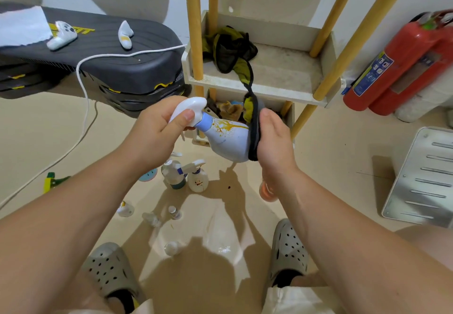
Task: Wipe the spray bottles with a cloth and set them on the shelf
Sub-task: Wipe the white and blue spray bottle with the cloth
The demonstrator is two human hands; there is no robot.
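While the pale blue spray bottle (228, 142) is held in the air just in front of the shelf (282, 68), tipped nearly onto its side with its base toward the right, it is supported at both ends. Its white trigger head (191, 105) and neck are wrapped by the curled fingers and thumb of the left hand (157, 127), a closed grip. The round base is cupped by the right hand (274, 142), whose grip holds a dark, yellow-lined cloth (253, 132) pinned between thumb, palm and bottle; its fingers are hidden behind the base. An orange splash (223, 124) is seen on the shoulder, not yet covered by the cloth.

The bottle is judged to be light, stiff plastic; how full it is cannot be told. Its smooth, swelling body is likely slippery, so the narrow neck under the trigger head is judged the surest place to be held, with the trigger left unsqueezed. The cloth is soft and limp. Its far end appears to trail up over the shelf's rim onto the tier, where it lies bunched, so it may drag or snag when drawn around the body.

Below the hands, more spray bottles (197, 178) are stood on the floor (331, 161), two of them close together. A lower tier (289, 115) of the shelf is stuffed with rags (228, 109). Red fire extinguishers (404, 63) are leaned against the wall to the right.
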